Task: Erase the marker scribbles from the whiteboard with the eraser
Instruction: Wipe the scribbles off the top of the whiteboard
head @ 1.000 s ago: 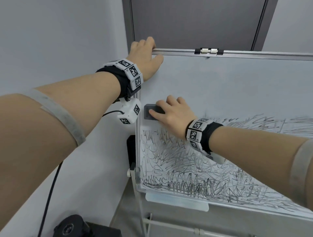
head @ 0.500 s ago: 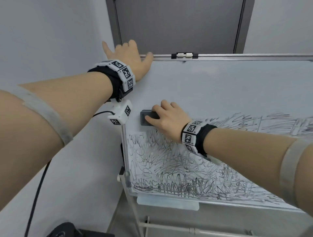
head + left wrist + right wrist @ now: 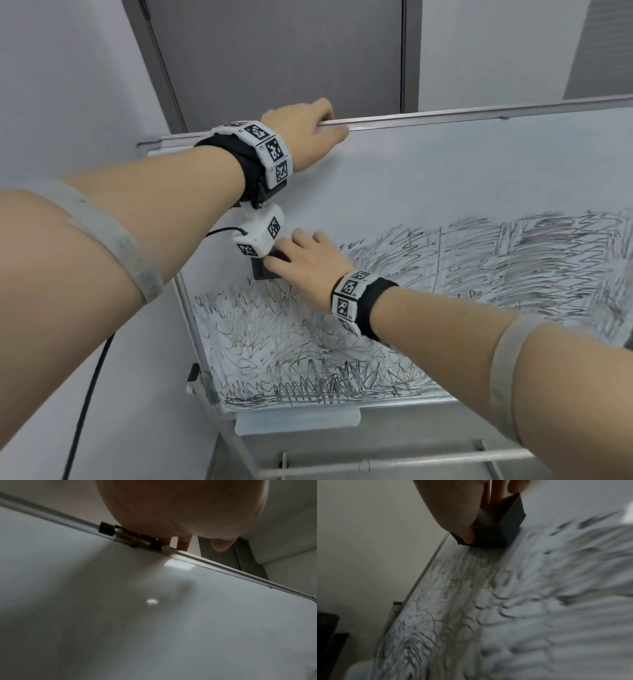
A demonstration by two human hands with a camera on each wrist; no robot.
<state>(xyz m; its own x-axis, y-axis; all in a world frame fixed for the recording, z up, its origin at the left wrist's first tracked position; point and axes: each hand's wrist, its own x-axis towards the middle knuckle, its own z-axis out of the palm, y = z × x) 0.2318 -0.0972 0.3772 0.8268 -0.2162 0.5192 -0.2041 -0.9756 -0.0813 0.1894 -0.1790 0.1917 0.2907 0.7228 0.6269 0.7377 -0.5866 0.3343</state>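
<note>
Near whiteboard's left edge: dark rectangular eraser (image 3: 262, 272), right hand (image 3: 310, 262) clasping it
Top rim: left hand (image 3: 301, 132) curled over smooth whiteboard (image 3: 445, 171)
Lower half: black scribbles (image 3: 342, 342)

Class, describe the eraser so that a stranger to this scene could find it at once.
Start at the whiteboard, clean above and scribbled below. Near its left edge, the right hand presses the eraser where the scribbles begin. It is the only dark, solid block on the board.
</note>
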